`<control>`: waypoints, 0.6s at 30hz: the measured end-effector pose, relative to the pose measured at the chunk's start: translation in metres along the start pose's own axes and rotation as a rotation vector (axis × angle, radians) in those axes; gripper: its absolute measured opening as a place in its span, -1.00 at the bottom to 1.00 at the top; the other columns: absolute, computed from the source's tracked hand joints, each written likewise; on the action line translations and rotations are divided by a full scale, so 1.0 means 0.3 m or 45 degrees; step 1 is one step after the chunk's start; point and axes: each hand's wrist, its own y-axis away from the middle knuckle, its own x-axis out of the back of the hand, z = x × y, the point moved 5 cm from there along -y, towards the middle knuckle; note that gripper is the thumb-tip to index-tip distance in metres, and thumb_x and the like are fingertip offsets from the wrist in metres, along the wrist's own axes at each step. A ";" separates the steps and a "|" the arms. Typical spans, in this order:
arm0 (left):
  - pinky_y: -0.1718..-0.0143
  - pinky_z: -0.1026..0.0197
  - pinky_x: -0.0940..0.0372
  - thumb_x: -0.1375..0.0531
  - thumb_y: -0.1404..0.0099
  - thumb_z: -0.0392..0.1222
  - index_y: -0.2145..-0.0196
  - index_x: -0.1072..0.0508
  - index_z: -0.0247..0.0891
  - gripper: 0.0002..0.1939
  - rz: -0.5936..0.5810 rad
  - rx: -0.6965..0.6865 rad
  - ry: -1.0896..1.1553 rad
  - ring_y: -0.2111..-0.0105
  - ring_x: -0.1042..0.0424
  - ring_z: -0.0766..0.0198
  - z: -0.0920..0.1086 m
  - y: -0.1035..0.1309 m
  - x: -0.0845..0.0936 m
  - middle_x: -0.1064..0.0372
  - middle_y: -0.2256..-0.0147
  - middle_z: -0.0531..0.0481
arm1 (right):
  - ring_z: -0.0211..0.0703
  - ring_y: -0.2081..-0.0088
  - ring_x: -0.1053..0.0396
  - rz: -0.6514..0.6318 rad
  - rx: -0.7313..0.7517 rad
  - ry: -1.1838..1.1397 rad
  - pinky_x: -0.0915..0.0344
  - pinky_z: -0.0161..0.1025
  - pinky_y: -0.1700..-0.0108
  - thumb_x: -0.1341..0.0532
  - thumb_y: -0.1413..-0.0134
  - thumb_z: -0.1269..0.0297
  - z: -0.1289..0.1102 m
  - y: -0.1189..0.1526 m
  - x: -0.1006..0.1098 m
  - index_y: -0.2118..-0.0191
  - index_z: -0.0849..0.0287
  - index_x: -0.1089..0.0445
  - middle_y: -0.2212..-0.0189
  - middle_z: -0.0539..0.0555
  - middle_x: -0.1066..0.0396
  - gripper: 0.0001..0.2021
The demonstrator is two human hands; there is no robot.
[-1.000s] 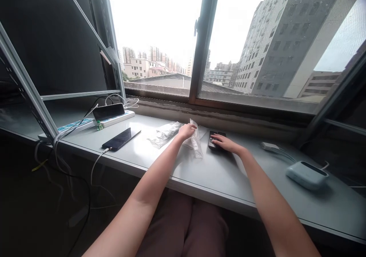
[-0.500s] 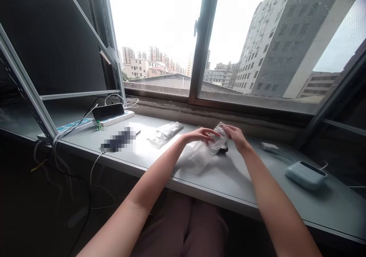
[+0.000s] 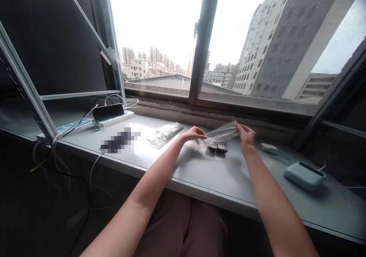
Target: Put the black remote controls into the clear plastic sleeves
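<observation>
A clear plastic bag (image 3: pixel 221 132) is stretched between my two hands, above the desk. My left hand (image 3: pixel 195 134) pinches its left part, and my right hand (image 3: pixel 246 133) grips its upper right end. Beneath the bag lies a dark device with buttons (image 3: pixel 219 147), perhaps a remote or calculator, partly covered by the plastic. Left of my left hand, a crinkled clear bag (image 3: pixel 166 134) rests flat on the desk.
The grey desk (image 3: pixel 211 177) runs under a window. At right are a pale blue device (image 3: pixel 304 175) and a white adapter (image 3: pixel 268 147) with a cable. At left stand a phone (image 3: pixel 108 112), power strips (image 3: pixel 74 125), a small green bottle (image 3: pixel 98 126) and a metal frame (image 3: pixel 27 85).
My right hand has moved right, drawing the bag out lengthwise. My left hand has shifted slightly left and closed on the plastic. More of the dark device shows now.
</observation>
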 end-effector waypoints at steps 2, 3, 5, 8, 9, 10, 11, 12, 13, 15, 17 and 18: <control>0.41 0.20 -0.39 -0.46 -0.05 -0.03 0.38 -0.53 -0.43 -0.62 0.006 0.025 -0.022 0.53 -0.44 0.33 -0.003 0.003 0.006 -0.48 0.45 -0.07 | -0.25 0.47 -0.36 0.062 -0.008 -0.026 -0.26 -0.32 0.49 -0.43 0.21 0.17 0.016 -0.010 0.010 0.41 0.25 -0.51 0.50 0.05 -0.48 -0.74; 0.41 0.21 -0.38 -0.46 -0.05 0.00 0.37 -0.52 -0.43 -0.60 0.017 0.036 -0.022 0.53 -0.46 0.33 -0.003 0.005 0.009 -0.49 0.44 -0.07 | -0.25 0.48 -0.36 0.085 -0.010 -0.033 -0.28 -0.32 0.50 -0.44 0.21 0.17 0.023 -0.015 0.014 0.41 0.25 -0.51 0.51 0.05 -0.48 -0.74; 0.43 0.22 -0.37 -0.45 -0.05 0.05 0.36 -0.51 -0.43 -0.56 0.054 0.052 -0.016 0.53 -0.46 0.33 -0.004 0.009 0.016 -0.50 0.42 -0.09 | -0.25 0.50 -0.36 0.110 -0.006 -0.047 -0.32 -0.30 0.50 -0.46 0.19 0.15 0.035 -0.025 0.021 0.40 0.25 -0.51 0.50 0.05 -0.48 -0.72; 0.43 0.23 -0.37 -0.45 -0.02 0.10 0.34 -0.51 -0.42 -0.51 0.067 0.063 -0.034 0.55 -0.46 0.36 -0.001 0.016 0.020 -0.52 0.38 -0.09 | -0.25 0.50 -0.38 0.162 0.021 -0.079 -0.38 -0.30 0.51 -0.46 0.15 0.11 0.045 -0.043 0.039 0.35 0.25 -0.50 0.46 0.07 -0.50 -0.68; 0.42 0.23 -0.38 -0.46 -0.01 0.10 0.34 -0.52 -0.42 -0.50 0.051 0.077 -0.043 0.56 -0.45 0.37 -0.001 0.019 0.018 -0.52 0.39 -0.09 | -0.24 0.49 -0.39 0.193 0.028 -0.088 -0.39 -0.31 0.51 -0.45 0.13 0.09 0.047 -0.050 0.049 0.34 0.25 -0.49 0.45 0.08 -0.50 -0.67; 0.40 0.22 -0.39 -0.47 0.00 0.09 0.33 -0.52 -0.43 -0.50 0.029 0.096 -0.049 0.56 -0.45 0.36 -0.001 0.021 0.015 -0.52 0.41 -0.09 | -0.24 0.47 -0.41 0.226 0.032 -0.094 -0.40 -0.32 0.51 -0.45 0.12 0.08 0.050 -0.056 0.059 0.33 0.26 -0.49 0.43 0.09 -0.50 -0.66; 0.39 0.21 -0.40 -0.48 0.01 0.08 0.33 -0.53 -0.43 -0.50 0.009 0.117 -0.049 0.56 -0.45 0.36 -0.002 0.022 0.012 -0.51 0.43 -0.09 | -0.23 0.46 -0.42 0.253 0.036 -0.089 -0.40 -0.33 0.51 -0.44 0.10 0.06 0.052 -0.063 0.068 0.32 0.26 -0.49 0.42 0.10 -0.51 -0.65; 0.39 0.21 -0.41 -0.48 0.00 0.07 0.33 -0.54 -0.44 -0.51 0.001 0.134 -0.046 0.56 -0.45 0.36 -0.003 0.023 0.011 -0.51 0.45 -0.09 | -0.23 0.46 -0.43 0.270 0.039 -0.070 -0.41 -0.33 0.51 -0.43 0.09 0.04 0.054 -0.068 0.076 0.30 0.27 -0.49 0.41 0.11 -0.52 -0.63; 0.40 0.20 -0.41 -0.48 0.00 0.06 0.33 -0.54 -0.45 -0.51 0.006 0.145 -0.042 0.57 -0.45 0.36 -0.003 0.024 0.011 -0.50 0.47 -0.09 | -0.22 0.46 -0.43 0.278 0.046 -0.033 -0.42 -0.32 0.51 -0.42 0.07 0.02 0.055 -0.073 0.082 0.29 0.28 -0.49 0.39 0.13 -0.53 -0.62; 0.42 0.21 -0.39 -0.46 -0.05 0.07 0.33 -0.55 -0.45 -0.53 0.040 0.146 -0.039 0.60 -0.43 0.37 0.000 0.024 0.015 -0.50 0.49 -0.09 | -0.20 0.48 -0.43 0.282 0.069 0.075 -0.42 -0.29 0.53 -0.39 0.05 -0.02 0.055 -0.079 0.090 0.25 0.28 -0.51 0.37 0.16 -0.54 -0.58; 0.43 0.23 -0.37 -0.42 -0.12 0.08 0.34 -0.55 -0.45 -0.55 0.059 0.142 -0.042 0.61 -0.41 0.39 0.004 0.026 0.018 -0.50 0.50 -0.09 | -0.16 0.50 -0.44 0.279 0.089 0.175 -0.43 -0.25 0.54 -0.36 0.02 -0.06 0.055 -0.080 0.095 0.23 0.28 -0.52 0.37 0.18 -0.55 -0.56; 0.43 0.24 -0.37 -0.40 -0.15 0.08 0.35 -0.55 -0.45 -0.56 0.057 0.145 -0.044 0.62 -0.40 0.40 0.006 0.027 0.017 -0.50 0.51 -0.08 | -0.15 0.51 -0.44 0.277 0.095 0.207 -0.44 -0.23 0.54 -0.36 0.01 -0.07 0.056 -0.080 0.096 0.22 0.27 -0.52 0.38 0.18 -0.56 -0.55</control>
